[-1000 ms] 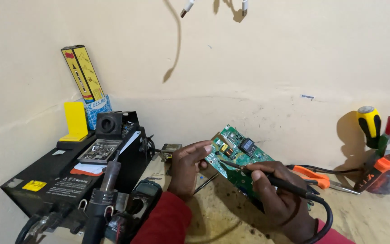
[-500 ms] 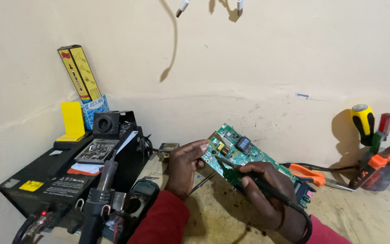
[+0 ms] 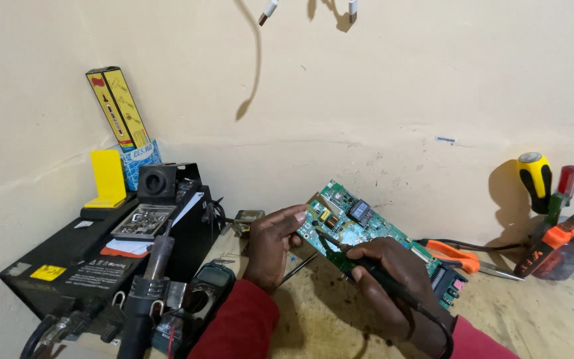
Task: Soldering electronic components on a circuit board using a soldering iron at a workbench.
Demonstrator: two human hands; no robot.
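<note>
A green circuit board [image 3: 367,226] is held tilted above the wooden bench. My left hand [image 3: 274,242] grips its left edge with the thumb on top. My right hand [image 3: 390,269] holds a black soldering iron [image 3: 367,266] like a pen, its tip touching the board near the left middle. The iron's black cable runs down past my right wrist. Both sleeves are red.
A black box unit [image 3: 88,266] stands at the left with a small metal tray, a yellow holder and a yellow-black carton on it. A second iron handle [image 3: 151,279] rises at lower left. Orange pliers [image 3: 456,256] and several screwdrivers [image 3: 539,179] lie at the right.
The view has shifted slightly. My right hand and the iron have moved a little down the board; the left hand keeps its grip.
</note>
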